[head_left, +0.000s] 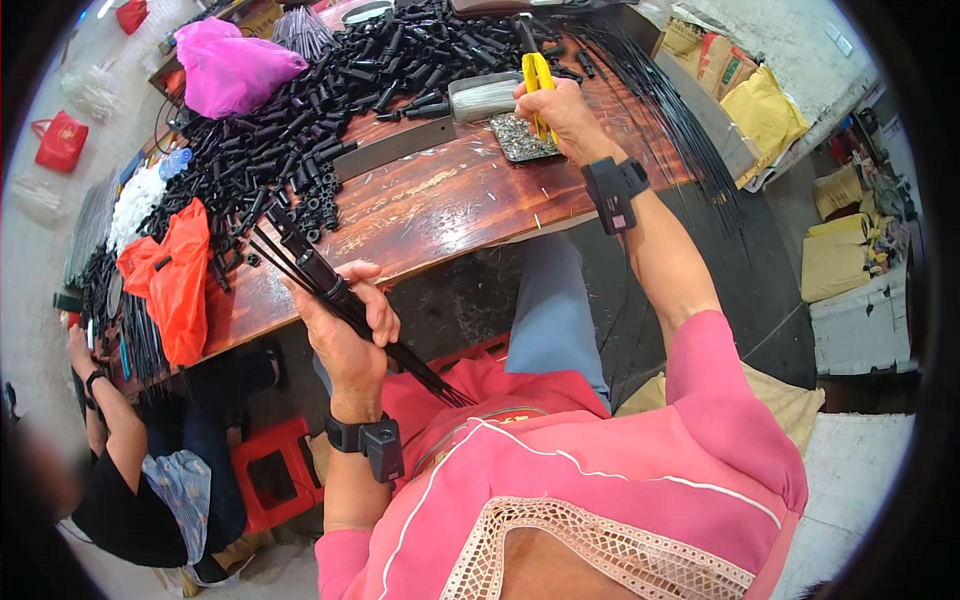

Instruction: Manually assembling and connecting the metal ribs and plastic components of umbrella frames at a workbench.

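Observation:
My left hand (350, 325) is closed around a slanting bundle of thin black rods (425, 372), with black tubular fittings on its upper part, above my lap. Over the table's right half, my right hand (570, 118) grips a pair of yellow-handled pliers (538, 72), their dark head pointing away from me. Just below the pliers sits a small dark tray (508, 152) of tiny metal pieces. Beside it is a clear box (456, 102) holding thin pale sticks. A flat metal bar (395, 149) lies to the left of these.
A big heap of black tubular parts (300, 130) covers the far left of the wooden table (450, 215). Red (168, 285) and pink (235, 68) plastic bags rest around it. Long black rods (690, 125) hang over the right edge. Another person (130, 490) works at left, near a red stool (275, 470).

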`<state>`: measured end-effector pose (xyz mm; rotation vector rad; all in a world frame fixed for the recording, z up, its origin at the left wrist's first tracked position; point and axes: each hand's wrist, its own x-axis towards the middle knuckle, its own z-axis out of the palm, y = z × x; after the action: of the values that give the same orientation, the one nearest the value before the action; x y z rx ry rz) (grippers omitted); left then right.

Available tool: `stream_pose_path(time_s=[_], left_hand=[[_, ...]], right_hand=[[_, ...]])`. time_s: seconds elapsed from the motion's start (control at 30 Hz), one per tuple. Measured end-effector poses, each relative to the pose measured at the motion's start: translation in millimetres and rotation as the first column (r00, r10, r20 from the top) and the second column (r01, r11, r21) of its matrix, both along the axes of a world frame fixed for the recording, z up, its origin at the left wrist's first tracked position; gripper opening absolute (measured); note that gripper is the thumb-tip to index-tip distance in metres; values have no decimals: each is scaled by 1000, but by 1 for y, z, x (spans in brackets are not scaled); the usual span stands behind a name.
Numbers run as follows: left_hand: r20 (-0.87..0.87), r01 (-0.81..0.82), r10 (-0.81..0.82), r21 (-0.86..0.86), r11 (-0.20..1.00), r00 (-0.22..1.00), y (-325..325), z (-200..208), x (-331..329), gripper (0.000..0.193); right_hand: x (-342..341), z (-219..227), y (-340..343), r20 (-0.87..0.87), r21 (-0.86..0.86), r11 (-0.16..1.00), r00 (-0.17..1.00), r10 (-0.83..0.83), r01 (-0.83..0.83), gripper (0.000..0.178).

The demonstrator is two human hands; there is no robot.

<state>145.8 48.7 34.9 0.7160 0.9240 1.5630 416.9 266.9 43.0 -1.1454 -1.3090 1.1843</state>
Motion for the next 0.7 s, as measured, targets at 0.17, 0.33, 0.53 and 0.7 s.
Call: stream_pose_path(time_s=[0.17,0.33,0.53,0.7], left_hand=[[-39,4,-5,-26,1000,999,16,0,3,84],[-5,1,-1,52,999,1000,14,6,5,72],[-94,-3,-5,-74,997,996,11,1,11,23],[-39,10,-10,-16,1000,999,-1,7,15,23]], right_hand=[[12,1,21,-9,-109,994,1000,-20,19,20],[0,8,-2,-319,-69,976,931,177,-209,22],[-66,4,-103,-478,38,885,769,425,-465,23],[-105,10,-140,-517,60,795,663,542,-604,23]])
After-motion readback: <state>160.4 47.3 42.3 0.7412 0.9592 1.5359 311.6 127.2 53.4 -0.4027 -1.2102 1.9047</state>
